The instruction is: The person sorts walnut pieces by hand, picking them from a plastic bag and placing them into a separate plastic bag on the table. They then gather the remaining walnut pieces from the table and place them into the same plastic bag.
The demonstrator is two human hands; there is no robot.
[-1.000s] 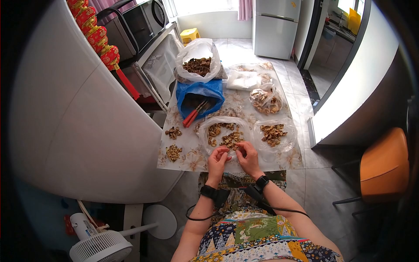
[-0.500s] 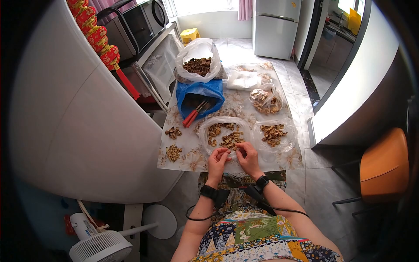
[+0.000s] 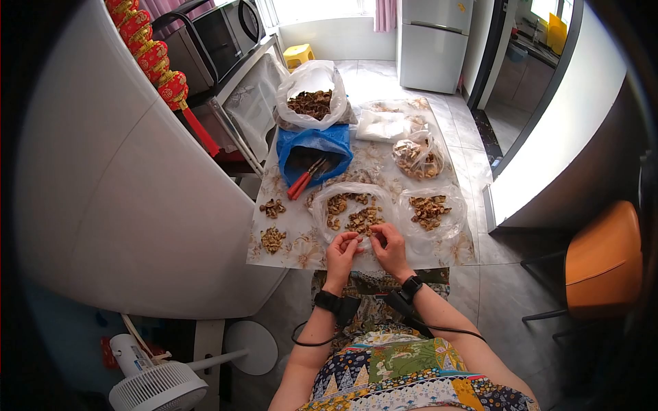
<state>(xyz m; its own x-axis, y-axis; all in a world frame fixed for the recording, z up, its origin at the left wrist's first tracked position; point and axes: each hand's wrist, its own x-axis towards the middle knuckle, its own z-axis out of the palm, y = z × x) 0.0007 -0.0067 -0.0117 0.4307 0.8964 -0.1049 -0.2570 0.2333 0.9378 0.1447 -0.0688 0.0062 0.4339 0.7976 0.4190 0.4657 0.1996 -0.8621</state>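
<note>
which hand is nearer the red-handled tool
Your left. The left hand is to the right of the red-handled tool and closer to you; the right hand is farther right, also on your side of it.

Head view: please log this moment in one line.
left hand, right hand: at near edge of clear bag; nut pieces: inside; held item: cannot tell; red-handled tool: in blue bag

Grey fridge (image 3: 434, 55) stands past the table (image 3: 301, 241).
</note>
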